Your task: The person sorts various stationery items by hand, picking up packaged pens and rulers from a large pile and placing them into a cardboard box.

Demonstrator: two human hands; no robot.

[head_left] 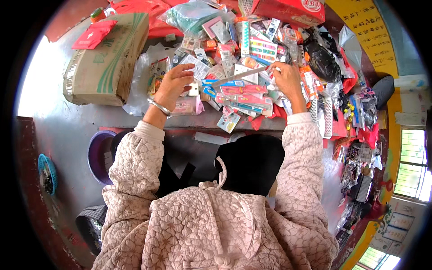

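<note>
Head view: the right grip (288, 83) pinches a long, thin, silvery strip (242, 75) above heaped, multicoloured plastic packets (244, 90), back from the grey counter's (192, 121) front edge; the left grip (173, 86) hangs wide, seemingly empty. A low sweep could snag the pile, nudging that pale-blue, flat packet (228, 122) overboard.

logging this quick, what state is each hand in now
Left hand: loosely open; any contact unclear.
Right hand: closed, holding a long thin strip.
</note>
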